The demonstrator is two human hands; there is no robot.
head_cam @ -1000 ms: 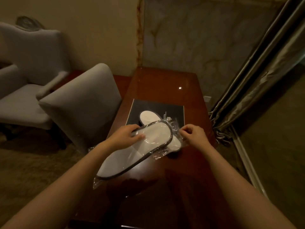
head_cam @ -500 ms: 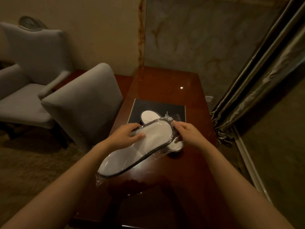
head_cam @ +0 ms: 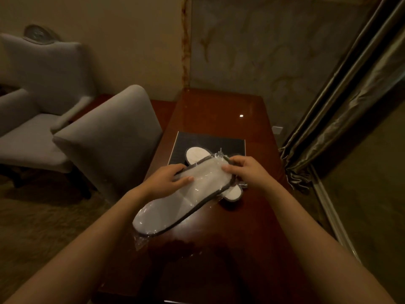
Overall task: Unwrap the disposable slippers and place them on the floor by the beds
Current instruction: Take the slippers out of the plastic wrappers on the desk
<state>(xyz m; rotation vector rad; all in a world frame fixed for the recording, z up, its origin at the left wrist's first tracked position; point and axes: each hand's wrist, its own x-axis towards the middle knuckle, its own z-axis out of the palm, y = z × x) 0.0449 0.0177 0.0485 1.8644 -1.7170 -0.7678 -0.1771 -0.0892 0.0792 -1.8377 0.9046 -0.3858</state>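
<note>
A white disposable slipper with dark trim, still inside clear plastic wrap, is held above the wooden table. My left hand grips its left edge near the toe, thumb on top. My right hand pinches the toe end and the bunched wrap there. A second white slipper lies underneath on the table; its far end shows on a black folder and its near end pokes out below my right hand.
The red-brown wooden table runs to the wall. A black folder lies on it. A grey chair stands at the table's left edge, a grey armchair further left. Curtains hang at right.
My right hand has moved left from the plastic's right edge onto the slipper's toe end. The left hand keeps its grip; the slipper has barely shifted.
</note>
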